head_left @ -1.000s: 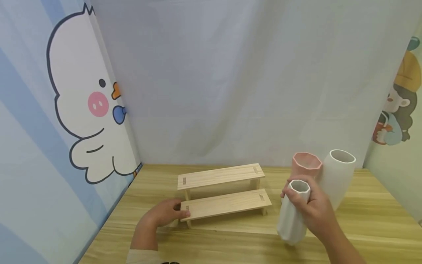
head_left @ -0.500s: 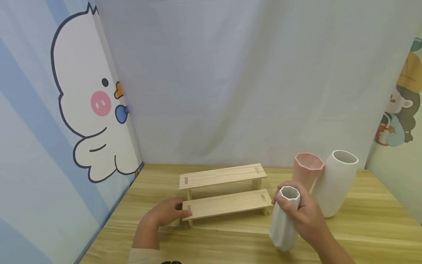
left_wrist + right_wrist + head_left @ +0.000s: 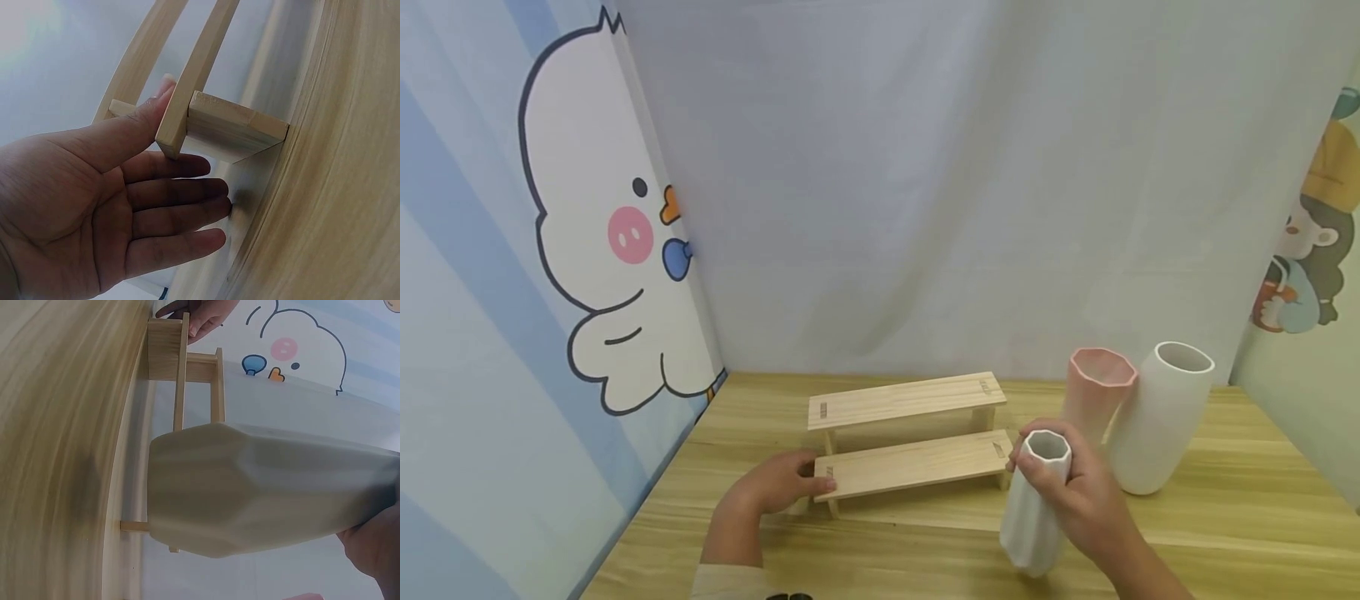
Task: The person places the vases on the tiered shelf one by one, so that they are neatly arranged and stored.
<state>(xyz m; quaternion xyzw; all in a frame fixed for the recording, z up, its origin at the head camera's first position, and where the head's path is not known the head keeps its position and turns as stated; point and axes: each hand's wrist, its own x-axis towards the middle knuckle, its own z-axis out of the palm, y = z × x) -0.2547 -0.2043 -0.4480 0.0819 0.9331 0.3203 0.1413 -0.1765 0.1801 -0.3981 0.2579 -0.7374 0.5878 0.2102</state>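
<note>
In the head view, my right hand [image 3: 1078,492] grips a white faceted vase [image 3: 1032,533] near its mouth. The vase leans, its base towards the lower left; the right wrist view shows that base [image 3: 194,494] off the table. My left hand [image 3: 775,483] holds the left end of the lower tier of a two-tier wooden display stand [image 3: 917,463]. From the left wrist view, the thumb lies over the board [image 3: 187,94] and the other fingers extend beneath it, beside the leg. Behind my right hand stand a pink faceted vase [image 3: 1092,392] and a taller white vase [image 3: 1161,425].
The stand's upper tier [image 3: 906,400] lies behind the lower one. Everything rests on a wood-grain table [image 3: 1240,533]. A grey-white curtain [image 3: 887,183] hangs behind it, with a cartoon-printed cloth [image 3: 602,167] at the left.
My right hand has carried the white faceted vase left and slightly nearer, away from the other vases. The left hand stays at the stand's end.
</note>
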